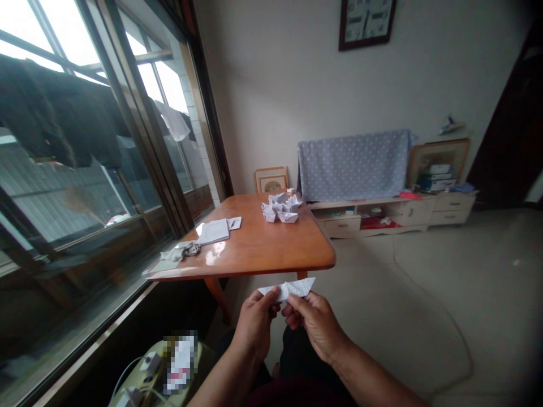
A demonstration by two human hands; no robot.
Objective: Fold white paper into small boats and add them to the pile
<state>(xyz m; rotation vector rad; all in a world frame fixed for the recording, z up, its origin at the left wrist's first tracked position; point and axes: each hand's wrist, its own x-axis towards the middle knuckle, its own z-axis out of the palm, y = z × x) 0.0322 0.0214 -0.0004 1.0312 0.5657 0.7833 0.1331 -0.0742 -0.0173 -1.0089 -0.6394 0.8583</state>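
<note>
A small folded piece of lined white paper [292, 289] is held in front of me, just below the near edge of the wooden table [263, 246]. My left hand [254, 322] pinches its left end with thumb and fingers closed. My right hand [311, 319] pinches its right part the same way. On the far side of the table lies a pile of several folded white paper shapes [280, 208]. Flat sheets of paper [215, 230] lie at the table's left side.
A crumpled cloth with a dark object [180, 251] sits at the table's left corner. Large windows [85, 169] run along the left. A low TV cabinet [394, 212] with a blue covered screen [354, 164] stands at the back wall. A pale device with cables [148, 373] sits at bottom left.
</note>
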